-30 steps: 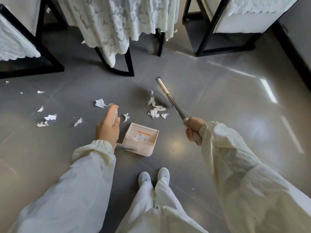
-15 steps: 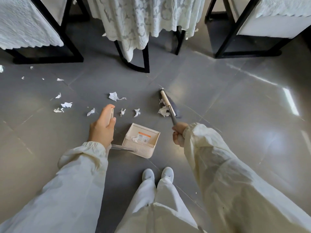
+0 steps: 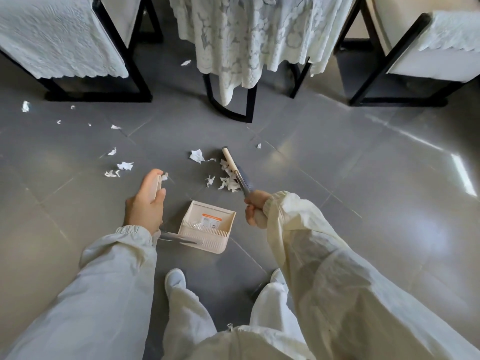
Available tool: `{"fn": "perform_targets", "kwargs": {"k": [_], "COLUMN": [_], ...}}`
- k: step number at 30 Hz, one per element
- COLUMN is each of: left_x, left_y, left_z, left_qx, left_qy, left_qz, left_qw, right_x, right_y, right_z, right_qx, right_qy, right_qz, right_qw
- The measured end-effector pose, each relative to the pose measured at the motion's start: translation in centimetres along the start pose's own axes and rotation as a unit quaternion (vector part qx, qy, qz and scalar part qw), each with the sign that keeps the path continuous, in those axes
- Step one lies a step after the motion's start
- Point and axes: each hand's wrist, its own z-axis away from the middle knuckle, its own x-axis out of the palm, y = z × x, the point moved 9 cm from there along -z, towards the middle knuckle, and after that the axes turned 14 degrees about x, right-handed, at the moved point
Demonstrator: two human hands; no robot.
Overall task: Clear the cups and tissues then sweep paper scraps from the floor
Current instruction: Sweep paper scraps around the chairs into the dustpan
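Observation:
A cream dustpan (image 3: 207,227) with an orange-edged label inside rests on the grey floor just ahead of my feet. My left hand (image 3: 145,203) is closed on the upper end of its long handle. My right hand (image 3: 255,207) grips the broom handle. The broom head (image 3: 235,168) lies on the floor beyond the pan, with a small heap of white paper scraps (image 3: 228,181) along its left side. A bigger scrap (image 3: 196,155) lies further out. More scraps (image 3: 118,168) are scattered to the left.
A table with black legs (image 3: 228,110) and a white lace cloth stands straight ahead. Black-framed chairs with white covers flank it, one at the left (image 3: 78,48) and one at the right (image 3: 415,61). Small scraps (image 3: 25,106) lie by the left chair. My shoes (image 3: 175,279) are below the pan.
The broom has pulled the heap of scraps closer to the dustpan, and my right hand has drawn in toward me. My view has tipped up a little. The left hand and pan stayed put.

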Motion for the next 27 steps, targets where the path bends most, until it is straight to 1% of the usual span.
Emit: {"fn": "perform_targets", "kwargs": {"k": [1, 2, 4, 8, 12, 15, 18, 20, 25, 27], "left_x": [-1.0, -2.1, -3.7, -6.2, -7.8, -8.0, -8.2, -8.5, -10.1, -10.4], "left_y": [-1.1, -1.9, -3.2, -4.2, -5.5, -5.9, -6.4, -7.5, -9.0, -9.0], "left_z": [-0.7, -1.5, -3.1, -5.5, -8.3, -10.2, -12.0, -12.9, -14.2, -13.9], "left_qx": [-0.001, 0.001, 0.013, 0.046, 0.065, 0.069, 0.065, 0.052, 0.047, 0.063], "left_qy": [0.000, -0.002, -0.018, -0.053, -0.075, -0.103, -0.116, -0.107, -0.084, -0.078], "left_qz": [0.003, 0.008, 0.013, 0.015, 0.015, 0.008, -0.019, -0.027, -0.047, -0.056], "left_qw": [1.000, 1.000, 1.000, 0.997, 0.995, 0.992, 0.991, 0.993, 0.994, 0.993], "right_x": [0.8, 2.3, 5.1, 7.8, 7.9, 6.6, 5.1, 4.5, 4.7, 5.5], "right_y": [0.3, 0.6, 0.5, 0.3, -0.2, -3.1, -5.7, -6.9, -8.1, -7.8], "right_z": [0.8, 1.5, 2.4, 2.5, 2.6, 2.0, 0.8, -0.8, -5.0, -6.0], "right_qx": [0.004, -0.001, -0.029, -0.076, -0.096, -0.119, -0.118, -0.106, -0.060, -0.052], "right_qy": [0.017, 0.024, 0.045, 0.107, 0.166, 0.203, 0.253, 0.262, 0.225, 0.218], "right_qz": [-0.014, -0.004, 0.007, 0.061, 0.049, 0.064, 0.091, 0.085, 0.001, 0.023], "right_qw": [1.000, 1.000, 0.999, 0.989, 0.980, 0.970, 0.956, 0.955, 0.973, 0.974]}}
